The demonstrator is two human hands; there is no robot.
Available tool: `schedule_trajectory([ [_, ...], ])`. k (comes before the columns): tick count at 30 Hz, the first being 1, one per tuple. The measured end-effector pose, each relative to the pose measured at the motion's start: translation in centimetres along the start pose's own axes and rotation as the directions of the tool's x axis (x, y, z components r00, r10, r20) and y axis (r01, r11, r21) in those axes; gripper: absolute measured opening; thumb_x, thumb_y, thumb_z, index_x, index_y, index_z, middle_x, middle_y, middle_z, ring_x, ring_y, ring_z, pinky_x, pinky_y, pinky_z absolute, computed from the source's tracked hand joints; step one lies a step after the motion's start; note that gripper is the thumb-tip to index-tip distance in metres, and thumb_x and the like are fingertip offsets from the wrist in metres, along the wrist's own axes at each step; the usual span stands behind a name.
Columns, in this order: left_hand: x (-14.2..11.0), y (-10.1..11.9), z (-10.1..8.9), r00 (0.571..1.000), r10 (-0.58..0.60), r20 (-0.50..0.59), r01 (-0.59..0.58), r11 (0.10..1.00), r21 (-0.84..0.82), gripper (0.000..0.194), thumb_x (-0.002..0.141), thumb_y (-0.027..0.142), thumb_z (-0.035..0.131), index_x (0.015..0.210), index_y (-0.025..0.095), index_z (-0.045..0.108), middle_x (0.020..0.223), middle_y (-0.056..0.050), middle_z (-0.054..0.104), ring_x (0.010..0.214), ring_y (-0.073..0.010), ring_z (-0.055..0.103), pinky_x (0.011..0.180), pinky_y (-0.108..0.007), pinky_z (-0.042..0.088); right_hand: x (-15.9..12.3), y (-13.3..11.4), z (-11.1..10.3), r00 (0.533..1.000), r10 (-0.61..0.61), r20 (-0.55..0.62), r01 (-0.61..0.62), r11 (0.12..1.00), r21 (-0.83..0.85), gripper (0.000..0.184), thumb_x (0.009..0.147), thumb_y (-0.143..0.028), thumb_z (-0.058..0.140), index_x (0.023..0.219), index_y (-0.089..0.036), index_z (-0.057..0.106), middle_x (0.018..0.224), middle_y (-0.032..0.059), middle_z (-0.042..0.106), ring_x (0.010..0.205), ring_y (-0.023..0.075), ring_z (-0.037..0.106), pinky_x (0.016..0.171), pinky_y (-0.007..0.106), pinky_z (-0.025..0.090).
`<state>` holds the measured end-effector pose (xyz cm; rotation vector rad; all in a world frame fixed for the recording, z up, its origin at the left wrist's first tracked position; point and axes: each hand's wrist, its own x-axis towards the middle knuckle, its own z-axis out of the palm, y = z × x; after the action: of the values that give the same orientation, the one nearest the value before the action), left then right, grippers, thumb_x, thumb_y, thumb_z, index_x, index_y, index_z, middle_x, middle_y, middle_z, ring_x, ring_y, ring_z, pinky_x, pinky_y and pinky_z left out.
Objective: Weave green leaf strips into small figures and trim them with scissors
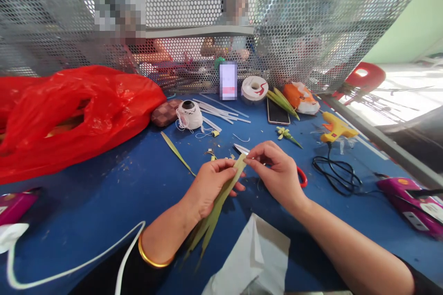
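Observation:
My left hand [211,183] is closed around a bundle of long green leaf strips [214,212] that trail down toward me over the blue table [104,193]. My right hand [277,170] pinches the top end of the same strips with thumb and forefinger. Red-handled scissors [302,176] lie on the table under my right hand, their blades poking out past my fingers. A gold bangle [148,256] circles my left wrist.
A big red plastic bag [69,115] fills the left. A thread spool [188,115], white strips, tape roll [254,88], phone [277,113], yellow glue gun [335,130] with black cord and a pink device [411,203] lie around. Other people sit behind the perforated metal screen [194,9].

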<state>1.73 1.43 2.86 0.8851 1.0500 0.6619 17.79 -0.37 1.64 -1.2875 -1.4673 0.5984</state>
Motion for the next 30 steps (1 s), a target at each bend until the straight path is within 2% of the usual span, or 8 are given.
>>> schedule_trajectory([
  [5, 0.0, 0.1, 0.0, 0.999, -0.04, 0.021, 0.04, 0.999, -0.005, 0.016, 0.083, 0.019, 0.057, 0.09, 0.017, 0.072, 0.082, -0.004, 0.071, 0.053, -0.0091, 0.064, 0.045, -0.017, 0.045, 0.0, -0.1, 0.2, 0.986, 0.15, 0.079, -0.153, 0.988, 0.036, 0.007, 0.084, -0.027, 0.063, 0.084, -0.021, 0.061, 0.073, -0.0004, 0.063, 0.065, 0.0148, 0.057, 0.062, 0.028, 0.045],
  [10, -0.2, 0.2, 0.2, 0.998, -0.064, 0.015, 0.064, 0.998, 0.006, 0.018, 0.084, 0.023, 0.058, 0.093, 0.017, 0.073, 0.083, -0.005, 0.071, 0.052, -0.0087, 0.063, 0.044, -0.017, 0.043, 0.0, 0.0, 0.2, 0.972, 0.198, 0.123, -0.213, 0.968, 0.129, 0.025, 0.081, -0.034, 0.066, 0.102, -0.02, 0.061, 0.087, 0.0023, 0.067, 0.066, 0.0147, 0.06, 0.061, 0.029, 0.048],
  [14, -0.3, 0.2, 0.2, 0.999, -0.031, 0.034, 0.03, 0.999, 0.037, 0.017, 0.082, 0.03, 0.063, 0.084, 0.015, 0.071, 0.082, -0.005, 0.07, 0.052, -0.008, 0.06, 0.044, -0.017, 0.042, 0.1, 0.1, 0.1, 0.959, 0.236, 0.154, -0.256, 0.959, 0.125, 0.017, 0.081, -0.035, 0.066, 0.088, -0.019, 0.067, 0.07, 0.0001, 0.065, 0.062, 0.0149, 0.059, 0.057, 0.028, 0.047],
  [18, -0.3, -0.1, 0.1, 0.995, 0.073, 0.064, -0.08, 0.989, 0.121, 0.011, 0.077, 0.026, 0.066, 0.075, 0.014, 0.067, 0.073, -0.002, 0.066, 0.048, -0.0076, 0.056, 0.043, -0.019, 0.042, 0.2, 0.0, 0.2, 0.96, 0.258, 0.105, -0.272, 0.949, 0.161, 0.021, 0.078, -0.037, 0.07, 0.089, -0.019, 0.068, 0.072, 0.0008, 0.066, 0.064, 0.0156, 0.059, 0.059, 0.028, 0.047],
  [23, -0.4, -0.3, 0.5, 0.993, 0.119, 0.024, -0.121, 0.98, 0.159, 0.016, 0.081, 0.03, 0.063, 0.077, 0.015, 0.068, 0.07, -0.002, 0.068, 0.05, -0.0089, 0.058, 0.049, -0.021, 0.045, 0.0, -0.1, 0.7, 0.896, 0.354, 0.269, -0.433, 0.831, 0.348, 0.023, 0.074, -0.04, 0.074, 0.078, -0.018, 0.067, 0.07, 0.0001, 0.066, 0.064, 0.0138, 0.058, 0.062, 0.026, 0.047],
  [26, 0.3, 0.7, -0.7, 0.988, 0.146, 0.041, -0.151, 0.957, 0.246, 0.031, 0.085, 0.043, 0.058, 0.086, 0.015, 0.072, 0.085, -0.008, 0.073, 0.068, -0.0147, 0.067, 0.063, -0.024, 0.049, 0.2, 0.2, 0.6, 0.862, 0.454, 0.224, -0.504, 0.723, 0.472, 0.024, 0.071, -0.038, 0.077, 0.066, -0.018, 0.064, 0.066, -0.0017, 0.063, 0.061, 0.0106, 0.056, 0.058, 0.021, 0.046],
  [28, 1.3, 1.8, -2.9, 0.958, 0.27, -0.092, -0.203, 0.873, 0.443, 0.039, 0.089, 0.047, 0.05, 0.092, 0.015, 0.072, 0.091, -0.011, 0.074, 0.074, -0.0196, 0.068, 0.064, -0.028, 0.049, 0.5, 0.3, 0.3, 0.832, 0.525, 0.179, -0.523, 0.634, 0.57, 0.024, 0.066, -0.037, 0.08, 0.067, -0.018, 0.064, 0.069, -0.0008, 0.065, 0.063, 0.0104, 0.059, 0.057, 0.019, 0.048],
  [30, 2.6, 2.9, -6.1, 0.821, 0.484, -0.304, -0.089, 0.634, 0.769, 0.031, 0.086, 0.043, 0.054, 0.091, 0.018, 0.072, 0.09, -0.01, 0.074, 0.077, -0.0239, 0.068, 0.066, -0.032, 0.047, 0.8, 0.3, 0.0, 0.809, 0.569, 0.148, -0.52, 0.575, 0.631, 0.025, 0.063, -0.035, 0.081, 0.069, -0.018, 0.064, 0.069, 0.0001, 0.066, 0.062, 0.0111, 0.062, 0.056, 0.019, 0.05],
])
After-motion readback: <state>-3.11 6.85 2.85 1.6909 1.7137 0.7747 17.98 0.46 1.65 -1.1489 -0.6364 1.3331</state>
